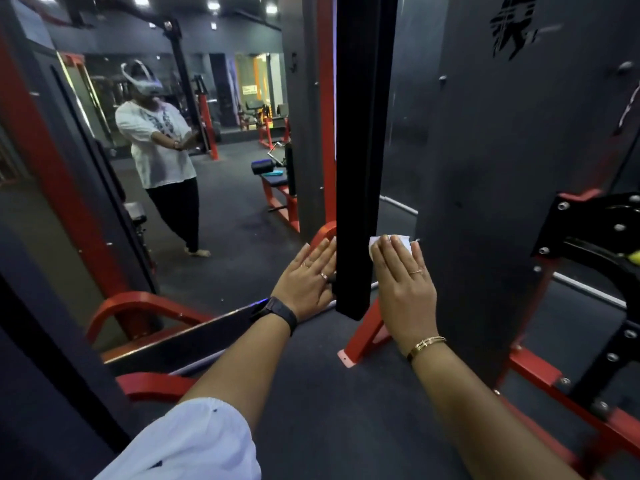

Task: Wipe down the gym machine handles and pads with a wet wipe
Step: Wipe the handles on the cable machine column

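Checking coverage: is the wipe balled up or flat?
Flat: the wipe lies spread under the right hand, whose fingers are straight; white edges show past them.

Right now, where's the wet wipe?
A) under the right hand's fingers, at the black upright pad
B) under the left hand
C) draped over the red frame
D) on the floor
A: the white wet wipe shows from under the flat fingers of the right hand at the right side of the black upright pad. The left hand lies bare on the other side.
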The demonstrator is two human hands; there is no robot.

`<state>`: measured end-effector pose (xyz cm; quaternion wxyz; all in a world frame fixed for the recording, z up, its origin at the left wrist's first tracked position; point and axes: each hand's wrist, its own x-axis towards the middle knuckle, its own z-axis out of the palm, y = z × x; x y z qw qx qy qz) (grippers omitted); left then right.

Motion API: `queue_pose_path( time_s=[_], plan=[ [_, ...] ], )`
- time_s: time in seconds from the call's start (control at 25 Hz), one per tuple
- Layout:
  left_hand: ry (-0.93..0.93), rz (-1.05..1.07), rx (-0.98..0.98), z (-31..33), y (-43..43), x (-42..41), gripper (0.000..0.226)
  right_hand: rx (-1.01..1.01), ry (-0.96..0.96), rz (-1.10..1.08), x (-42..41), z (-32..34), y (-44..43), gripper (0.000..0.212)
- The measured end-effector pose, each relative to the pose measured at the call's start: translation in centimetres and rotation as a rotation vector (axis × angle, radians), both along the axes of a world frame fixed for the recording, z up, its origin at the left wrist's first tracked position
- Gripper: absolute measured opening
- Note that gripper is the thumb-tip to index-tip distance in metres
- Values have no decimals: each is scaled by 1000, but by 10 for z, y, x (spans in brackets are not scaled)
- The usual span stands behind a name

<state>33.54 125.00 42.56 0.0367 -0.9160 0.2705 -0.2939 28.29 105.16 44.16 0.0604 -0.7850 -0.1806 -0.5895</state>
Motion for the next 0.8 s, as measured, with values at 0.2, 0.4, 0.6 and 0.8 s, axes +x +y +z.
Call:
queue_pose_path(
  time_s=[0.2, 0.4, 0.6, 0.8],
  plan=[
    [71, -55, -106, -25, 20, 31, 65, 65, -62, 206, -3, 6, 25, 31],
    [125, -23, -131, -65, 54, 44, 69, -140, 12, 293, 3, -23, 102, 31],
    [175, -167, -187, -67, 62, 55, 62, -204, 185, -73, 46, -48, 136, 44],
    [116, -306, -322, -64, 64, 65, 60, -132, 385, -197, 55, -72, 143, 42]
  ],
)
